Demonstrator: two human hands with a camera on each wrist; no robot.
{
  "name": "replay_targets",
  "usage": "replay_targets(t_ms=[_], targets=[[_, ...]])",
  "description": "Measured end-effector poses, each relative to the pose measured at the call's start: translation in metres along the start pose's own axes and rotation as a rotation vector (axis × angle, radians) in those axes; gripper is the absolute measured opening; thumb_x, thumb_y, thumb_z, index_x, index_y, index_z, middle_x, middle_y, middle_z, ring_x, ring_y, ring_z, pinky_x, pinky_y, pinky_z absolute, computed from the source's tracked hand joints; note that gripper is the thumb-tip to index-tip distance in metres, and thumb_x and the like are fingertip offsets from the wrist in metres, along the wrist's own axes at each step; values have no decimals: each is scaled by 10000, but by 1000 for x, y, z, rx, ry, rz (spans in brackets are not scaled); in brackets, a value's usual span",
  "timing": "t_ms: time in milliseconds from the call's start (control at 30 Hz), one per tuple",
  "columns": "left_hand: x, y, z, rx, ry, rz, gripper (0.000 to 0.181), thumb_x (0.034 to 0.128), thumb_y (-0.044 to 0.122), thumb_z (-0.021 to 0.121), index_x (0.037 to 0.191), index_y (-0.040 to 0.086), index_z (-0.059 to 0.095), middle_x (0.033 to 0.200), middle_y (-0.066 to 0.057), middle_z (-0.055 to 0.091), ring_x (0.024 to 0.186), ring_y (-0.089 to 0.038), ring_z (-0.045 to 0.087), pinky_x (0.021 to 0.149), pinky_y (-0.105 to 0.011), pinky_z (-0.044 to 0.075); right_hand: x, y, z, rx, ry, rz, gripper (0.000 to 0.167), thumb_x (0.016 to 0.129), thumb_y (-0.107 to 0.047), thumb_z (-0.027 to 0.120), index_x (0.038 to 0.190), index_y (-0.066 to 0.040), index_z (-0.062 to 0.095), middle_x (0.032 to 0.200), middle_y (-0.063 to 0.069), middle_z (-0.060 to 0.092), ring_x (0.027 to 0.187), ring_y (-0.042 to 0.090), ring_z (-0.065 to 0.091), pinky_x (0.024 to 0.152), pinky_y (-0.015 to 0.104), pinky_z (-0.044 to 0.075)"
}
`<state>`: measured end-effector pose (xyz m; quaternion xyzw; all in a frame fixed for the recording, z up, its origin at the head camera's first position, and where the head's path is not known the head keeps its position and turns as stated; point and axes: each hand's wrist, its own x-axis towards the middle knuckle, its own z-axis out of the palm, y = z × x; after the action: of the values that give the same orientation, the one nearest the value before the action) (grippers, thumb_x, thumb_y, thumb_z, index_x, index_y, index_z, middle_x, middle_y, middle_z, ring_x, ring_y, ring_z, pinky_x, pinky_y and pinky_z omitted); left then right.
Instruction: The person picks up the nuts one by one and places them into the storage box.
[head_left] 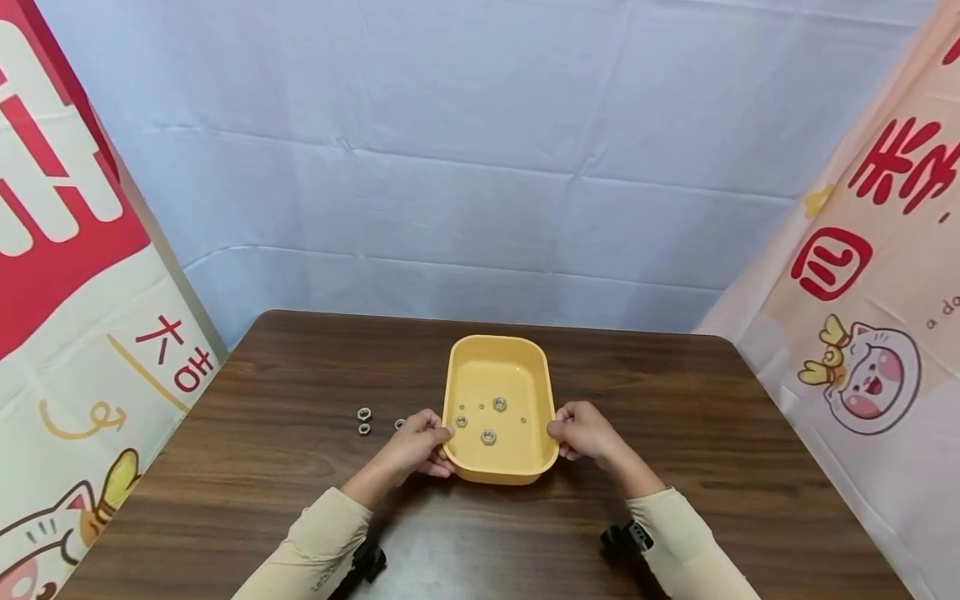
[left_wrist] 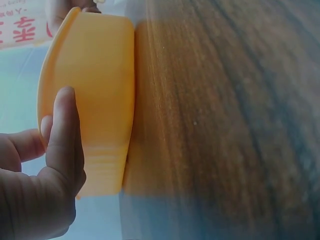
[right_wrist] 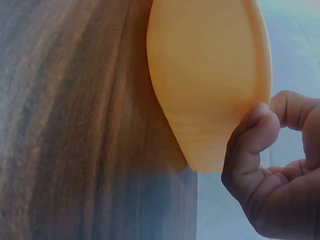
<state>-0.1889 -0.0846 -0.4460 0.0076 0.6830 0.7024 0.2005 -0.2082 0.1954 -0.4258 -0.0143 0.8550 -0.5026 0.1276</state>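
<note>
A yellow rectangular tray [head_left: 498, 458] stands near the middle of the table, with several metal nuts inside, among them a large nut [head_left: 499, 404] and another large nut [head_left: 489, 437]. The left hand [head_left: 420, 443] pinches its left rim, thumb on top and fingers against the outer wall, as the left wrist view shows beside the tray [left_wrist: 100, 75]. At the opposite rim the right hand [head_left: 588, 432] pinches with thumb and curled fingers; the right wrist view shows this grip on the tray [right_wrist: 210, 75].
On the dark wooden table [head_left: 315, 358], two nuts [head_left: 364, 414] lie left of the tray, and another nut [head_left: 400, 424] is beside the left hand, partly hidden. A pale cloth [head_left: 450, 167] hangs behind the table, with printed banners on both sides.
</note>
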Motion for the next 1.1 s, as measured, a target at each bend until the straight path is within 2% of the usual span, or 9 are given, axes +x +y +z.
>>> replay_targets(t_ms=[100,200,433,600,700,867,933,1100], targets=[[0,1,1,9,-13,2,143,947,78,497,910,7,378,645,-151,543,561,-242,639,505,-342,561,0,1,0,20,20,5,61,757,-11,518,809,20,524,567,91,544,465,144,520,405,224,449],[-2,6,-2,86,-18,13,159,948,101,511,927,-1,391,661,-153,558,568,-245,639,513,-350,562,0,-1,2,33,22,11,58,755,-6,518,807,20,523,563,91,544,456,140,518,399,222,448],[-8,21,-7,475,18,98,228,909,194,604,955,9,480,746,-124,564,635,-273,617,504,-373,544,-2,-2,2,38,23,-7,66,763,6,517,824,32,518,565,102,542,445,147,518,395,234,457],[-11,26,-8,640,-9,150,239,878,208,643,949,16,519,719,-59,557,639,-244,579,512,-312,505,-2,-1,1,45,20,-9,73,765,16,517,836,35,510,559,95,534,444,148,515,396,238,456],[-13,27,-12,770,-36,199,301,849,257,679,991,23,554,782,-42,585,709,-215,570,588,-315,487,-2,-1,2,53,17,-15,76,764,20,517,838,35,507,563,95,532,445,148,513,397,238,454],[-19,32,-21,987,-112,287,501,803,357,726,1138,29,552,1053,-129,603,985,-267,567,806,-412,485,-4,-2,2,57,15,-18,83,761,20,515,841,35,500,566,95,532,438,143,512,390,232,454],[-21,33,-25,1035,-130,309,539,804,362,725,1180,26,537,1117,-154,583,1048,-282,545,852,-433,471,-4,-2,2,56,13,-17,86,763,18,516,846,37,499,573,96,533,438,144,513,391,232,456],[-23,32,-30,1129,-135,384,488,815,316,717,1190,51,554,1140,-125,576,1057,-255,541,865,-420,469,-6,-2,2,47,8,-15,94,771,9,523,858,36,500,594,102,537,443,152,519,394,240,463]])
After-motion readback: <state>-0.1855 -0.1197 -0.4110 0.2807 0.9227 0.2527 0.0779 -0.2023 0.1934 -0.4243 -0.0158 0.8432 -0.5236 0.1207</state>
